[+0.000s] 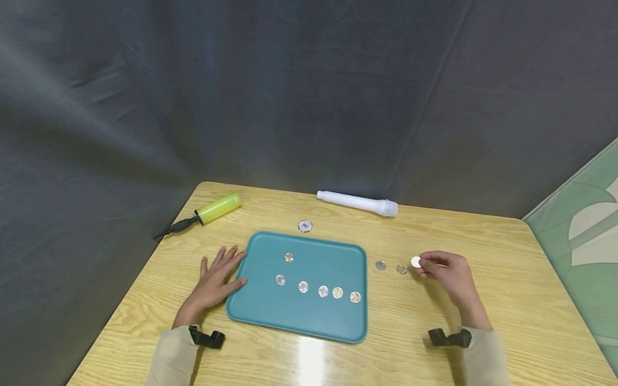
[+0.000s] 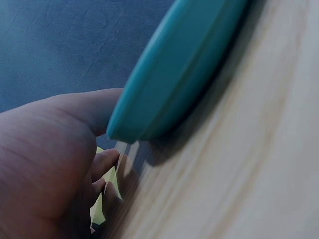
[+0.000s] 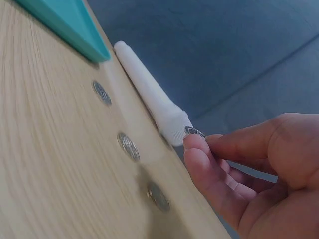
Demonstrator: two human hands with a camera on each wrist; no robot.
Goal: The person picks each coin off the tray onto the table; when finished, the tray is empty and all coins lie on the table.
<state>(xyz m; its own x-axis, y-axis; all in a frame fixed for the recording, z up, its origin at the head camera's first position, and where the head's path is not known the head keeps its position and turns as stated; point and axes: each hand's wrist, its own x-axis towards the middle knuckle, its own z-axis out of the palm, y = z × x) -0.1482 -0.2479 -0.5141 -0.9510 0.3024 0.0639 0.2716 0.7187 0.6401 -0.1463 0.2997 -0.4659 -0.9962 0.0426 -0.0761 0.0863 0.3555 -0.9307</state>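
My right hand [image 1: 446,273] pinches a silver coin [image 3: 194,132] between thumb and fingertips, raised over the table to the right of the tray. Below it in the right wrist view, three coins lie in a row on the wood, one being this near coin [image 3: 158,196]; the head view shows just two of them. My left hand [image 1: 214,284] rests with spread fingers at the left side of a teal tray [image 1: 299,321], its thumb and index fingertip at the rim. Several coins lie flat in the tray, among them a lone upper coin [image 1: 288,257].
Behind the tray lies a patterned poker chip [image 1: 305,225]. A white toy microphone [image 1: 357,202] lies near the back edge of the wooden table [image 1: 521,300]. At the back left is a yellow-green hand pump [image 1: 218,208] with a black nozzle. A dark curtain [image 1: 299,96] hangs behind.
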